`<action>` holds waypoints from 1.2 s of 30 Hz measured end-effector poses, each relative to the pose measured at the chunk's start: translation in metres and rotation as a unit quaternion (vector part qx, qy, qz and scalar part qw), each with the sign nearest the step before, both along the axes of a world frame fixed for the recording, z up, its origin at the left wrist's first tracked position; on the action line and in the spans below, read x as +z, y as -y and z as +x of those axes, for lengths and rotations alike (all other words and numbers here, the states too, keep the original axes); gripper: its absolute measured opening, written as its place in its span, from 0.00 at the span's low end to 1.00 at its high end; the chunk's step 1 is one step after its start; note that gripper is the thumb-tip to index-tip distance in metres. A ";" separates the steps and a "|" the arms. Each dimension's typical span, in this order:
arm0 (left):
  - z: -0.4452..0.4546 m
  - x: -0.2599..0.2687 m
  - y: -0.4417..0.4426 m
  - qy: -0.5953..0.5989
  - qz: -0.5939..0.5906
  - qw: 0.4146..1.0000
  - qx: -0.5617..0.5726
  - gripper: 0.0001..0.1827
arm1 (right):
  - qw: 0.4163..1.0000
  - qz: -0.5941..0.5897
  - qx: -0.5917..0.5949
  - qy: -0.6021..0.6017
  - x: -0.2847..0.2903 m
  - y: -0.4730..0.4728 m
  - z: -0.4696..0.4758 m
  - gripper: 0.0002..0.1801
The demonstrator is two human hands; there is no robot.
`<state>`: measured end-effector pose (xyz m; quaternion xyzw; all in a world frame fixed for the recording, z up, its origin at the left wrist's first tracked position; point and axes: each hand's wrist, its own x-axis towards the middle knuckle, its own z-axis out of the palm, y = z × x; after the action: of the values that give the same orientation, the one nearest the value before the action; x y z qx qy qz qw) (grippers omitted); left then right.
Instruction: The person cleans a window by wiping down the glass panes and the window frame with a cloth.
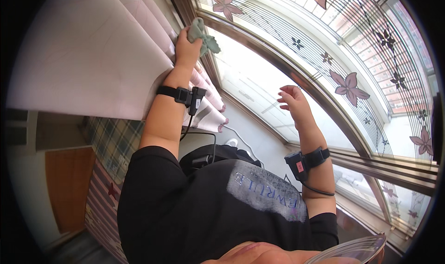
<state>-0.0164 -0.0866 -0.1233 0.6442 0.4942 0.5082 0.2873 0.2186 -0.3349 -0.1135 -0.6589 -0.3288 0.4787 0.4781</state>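
Note:
My left hand [186,51] grips a crumpled grey-green cloth [196,30]. The hand is raised at the upper left, beside the brown metal window frame [240,30]; I cannot tell whether the cloth touches it. Pale pink curtains [94,55] hang next to that hand and forearm. My right hand [295,105] is raised in front of the window, its fingers bent and apart with nothing in them. Behind it is the lower glass pane [250,76]; whether the fingers touch the glass cannot be told. The upper glass [313,44] bears lines and flower decorations.
A black device [195,98] is strapped to my left forearm and another [298,165] to my right, both with cables. A white cable [245,144] runs along the pale floor. Plaid fabric [114,138], striped fabric [104,194] and a brown panel [67,187] are at the lower left.

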 end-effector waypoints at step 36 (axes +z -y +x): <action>-0.004 0.273 -0.108 -0.017 0.379 0.925 0.029 0.13 | 0.987 0.112 0.061 -0.093 0.183 -0.228 -0.080 0.25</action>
<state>-0.0199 0.0212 0.1500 0.6987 0.2877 0.6550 -0.0016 0.1382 -0.1065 0.0690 -0.5325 -0.3735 0.5266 0.5474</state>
